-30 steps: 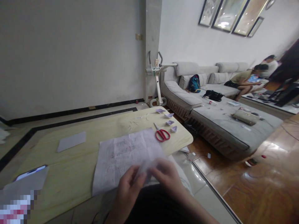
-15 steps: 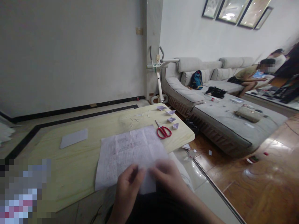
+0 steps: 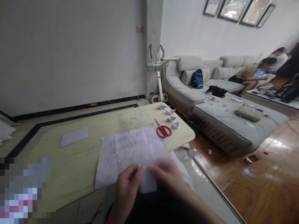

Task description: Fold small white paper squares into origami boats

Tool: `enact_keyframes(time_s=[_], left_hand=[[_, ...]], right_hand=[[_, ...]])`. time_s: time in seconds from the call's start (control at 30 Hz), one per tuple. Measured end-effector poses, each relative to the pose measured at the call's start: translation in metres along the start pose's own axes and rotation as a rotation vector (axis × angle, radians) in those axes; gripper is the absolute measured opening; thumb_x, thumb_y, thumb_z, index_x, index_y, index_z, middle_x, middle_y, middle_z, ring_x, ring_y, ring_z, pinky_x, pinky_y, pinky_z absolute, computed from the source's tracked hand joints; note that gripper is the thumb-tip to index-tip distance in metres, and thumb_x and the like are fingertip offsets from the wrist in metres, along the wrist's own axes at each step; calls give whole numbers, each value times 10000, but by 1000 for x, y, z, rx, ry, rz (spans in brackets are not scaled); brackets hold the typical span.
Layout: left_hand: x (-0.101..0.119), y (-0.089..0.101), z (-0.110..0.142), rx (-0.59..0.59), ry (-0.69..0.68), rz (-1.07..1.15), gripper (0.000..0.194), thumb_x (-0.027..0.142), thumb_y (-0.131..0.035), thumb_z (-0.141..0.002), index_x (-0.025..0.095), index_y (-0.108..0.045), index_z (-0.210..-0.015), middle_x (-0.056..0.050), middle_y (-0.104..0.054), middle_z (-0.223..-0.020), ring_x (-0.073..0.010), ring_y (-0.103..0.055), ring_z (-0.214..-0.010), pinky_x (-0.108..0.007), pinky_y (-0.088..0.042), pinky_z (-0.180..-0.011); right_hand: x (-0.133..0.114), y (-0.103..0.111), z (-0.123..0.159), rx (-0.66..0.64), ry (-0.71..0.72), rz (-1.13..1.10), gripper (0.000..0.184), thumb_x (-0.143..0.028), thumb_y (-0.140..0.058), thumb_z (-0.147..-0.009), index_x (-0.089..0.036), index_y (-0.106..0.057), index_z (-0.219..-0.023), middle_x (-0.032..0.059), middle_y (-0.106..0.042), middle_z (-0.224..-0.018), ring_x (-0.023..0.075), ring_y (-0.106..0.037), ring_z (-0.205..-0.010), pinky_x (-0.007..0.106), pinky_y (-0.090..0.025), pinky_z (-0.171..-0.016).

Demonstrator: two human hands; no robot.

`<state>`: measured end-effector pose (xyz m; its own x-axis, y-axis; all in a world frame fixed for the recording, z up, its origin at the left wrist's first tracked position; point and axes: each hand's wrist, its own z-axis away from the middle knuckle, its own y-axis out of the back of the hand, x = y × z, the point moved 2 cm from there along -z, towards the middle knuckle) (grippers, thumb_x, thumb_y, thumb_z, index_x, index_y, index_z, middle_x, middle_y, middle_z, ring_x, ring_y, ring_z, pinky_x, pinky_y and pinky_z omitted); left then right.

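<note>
Beyond the fingers [image 3: 138,178], a pale table [image 3: 70,165] bears a creased printed sheet [image 3: 123,151], its near part hidden. The blurred right hand [image 3: 169,174] curls, its grip unreadable; the left hand [image 3: 127,183] pinches a small paper piece [image 3: 149,184] between both hands.

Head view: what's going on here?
A person's left hand pinches a small piece of paper in front of the body; the right hand, blurred, is at its other side. On the table lies a large printed sheet, with red-handled scissors by its far right corner and four small folded paper shapes beyond.
</note>
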<state>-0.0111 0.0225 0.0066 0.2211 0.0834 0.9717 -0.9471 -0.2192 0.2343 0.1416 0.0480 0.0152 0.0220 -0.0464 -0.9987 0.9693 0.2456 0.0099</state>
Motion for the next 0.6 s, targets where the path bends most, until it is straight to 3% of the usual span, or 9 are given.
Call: enact_keyframes(time_s=[0.37, 0.6], left_hand=[[1, 0, -1, -9, 13, 42, 333, 498, -635, -758, 233, -556, -572, 39, -485, -534, -149, -482, -509, -219, -414, -457], [4, 3, -2, 25, -143, -23, 341, 389, -580, -831, 186, -575, -556, 19, -539, -546, -147, -517, -548, -209, -413, -495]], right_hand=[[0, 2, -1, -19, 42, 49, 329, -354, -630, -824, -158, -546, -574, -41, -454, -542, 99, -410, -528, 209, -330, -478], [-5, 1, 0, 23, 123, 118, 308, -300, -612, -830, -152, -578, -563, -26, -490, -540, 114, -452, -546, 229, -353, -524]])
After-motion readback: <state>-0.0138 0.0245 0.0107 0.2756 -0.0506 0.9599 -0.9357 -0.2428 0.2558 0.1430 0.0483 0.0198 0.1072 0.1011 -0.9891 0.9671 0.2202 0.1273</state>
